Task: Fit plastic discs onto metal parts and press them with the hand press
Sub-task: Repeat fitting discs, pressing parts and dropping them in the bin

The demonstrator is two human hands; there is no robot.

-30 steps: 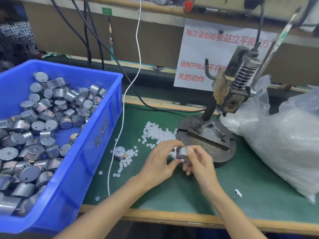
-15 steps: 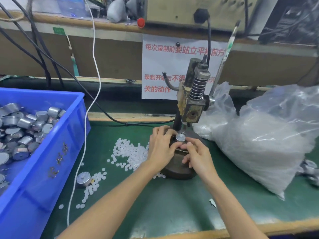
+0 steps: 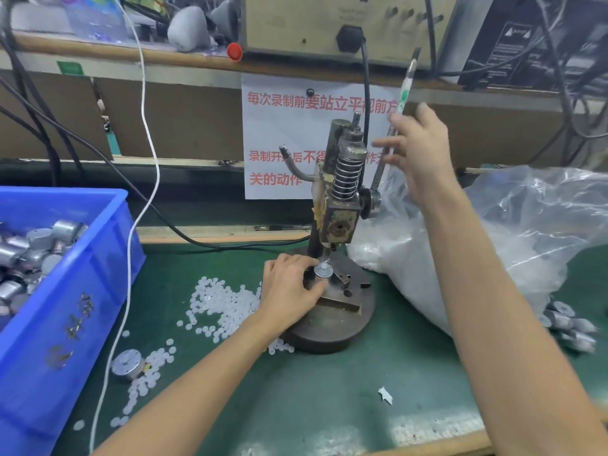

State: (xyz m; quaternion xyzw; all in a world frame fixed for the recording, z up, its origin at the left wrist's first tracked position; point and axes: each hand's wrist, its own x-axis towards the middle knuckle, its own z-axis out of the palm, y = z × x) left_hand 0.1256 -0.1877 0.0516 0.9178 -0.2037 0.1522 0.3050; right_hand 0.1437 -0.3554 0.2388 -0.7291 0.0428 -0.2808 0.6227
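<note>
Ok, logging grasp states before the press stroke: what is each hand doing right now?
Left hand: holds the metal part under the hand press, fingers curled round it.
Right hand: open, fingers spread at the lever, not gripping it.

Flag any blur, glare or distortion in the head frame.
Head view: right hand at the press lever is motion-blurred; left hand pinching the metal part is sharp; clear plastic bag shows white glare; blue crate looks stretched by the wide angle; loose metal parts far right are smeared.
</note>
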